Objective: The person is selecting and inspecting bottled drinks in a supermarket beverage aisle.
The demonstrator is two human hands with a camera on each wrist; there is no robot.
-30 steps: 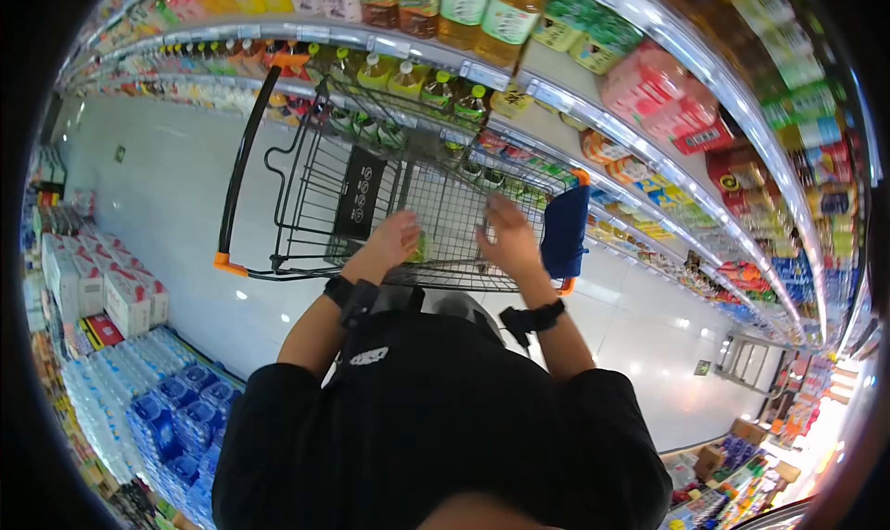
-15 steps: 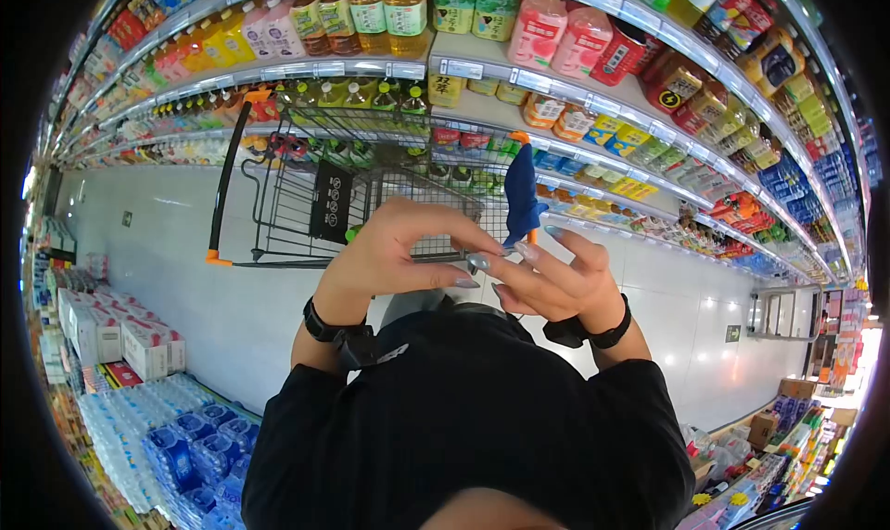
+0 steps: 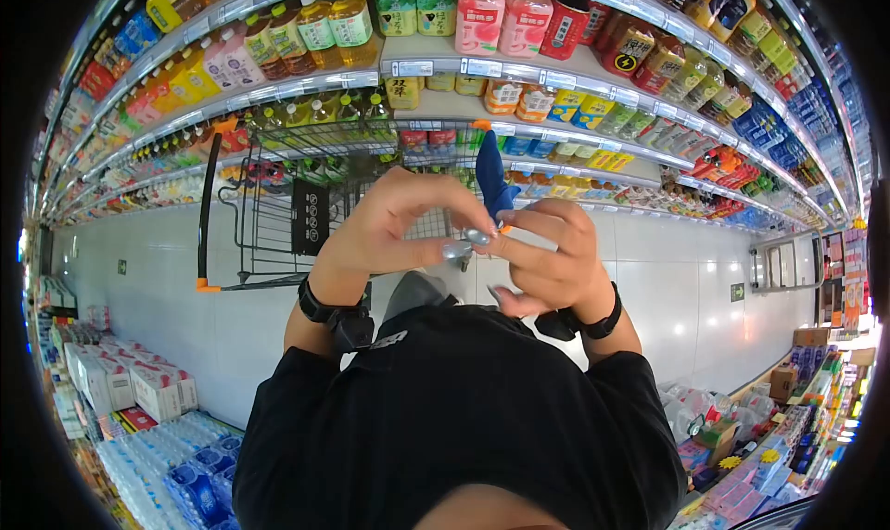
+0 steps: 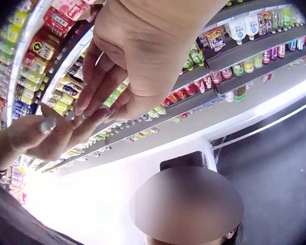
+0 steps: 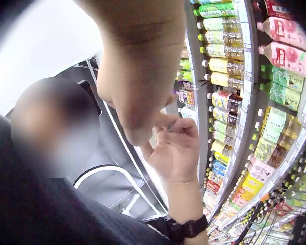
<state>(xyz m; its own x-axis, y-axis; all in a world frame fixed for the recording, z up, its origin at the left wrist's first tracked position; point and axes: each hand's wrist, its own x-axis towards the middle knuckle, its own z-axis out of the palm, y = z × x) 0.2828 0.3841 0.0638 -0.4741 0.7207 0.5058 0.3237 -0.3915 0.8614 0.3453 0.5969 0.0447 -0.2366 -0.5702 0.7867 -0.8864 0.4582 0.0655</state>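
In front of the torso, the left hand [image 3: 389, 224] and right hand [image 3: 556, 256] meet at their fingertips. The left thumb and forefinger bend toward the right hand's fingertips; whether anything small lies between them cannot be told. The left wrist view has the left hand [image 4: 137, 56] above, its fingers touching the right hand [image 4: 35, 135]. From the right wrist, the right hand [image 5: 137, 102] partly covers the left hand's [image 5: 176, 153] fingers. Beyond the hands stands a wire shopping cart [image 3: 255, 205], a blue cloth-like piece [image 3: 490, 178] at its right end.
Drink shelves [image 3: 556, 76] curve along the far side, behind the cart. White cartons [image 3: 158, 386] and packs of bottled water [image 3: 199, 484] stand on the left. Stacked goods [image 3: 732, 465] are at the lower right. Pale tiled floor [image 3: 667, 298] shows right of the hands.
Over the last second the hands came back from above the cart and met before the torso. Since half a second ago they stay together, while cart and shelves shift left in the head view.
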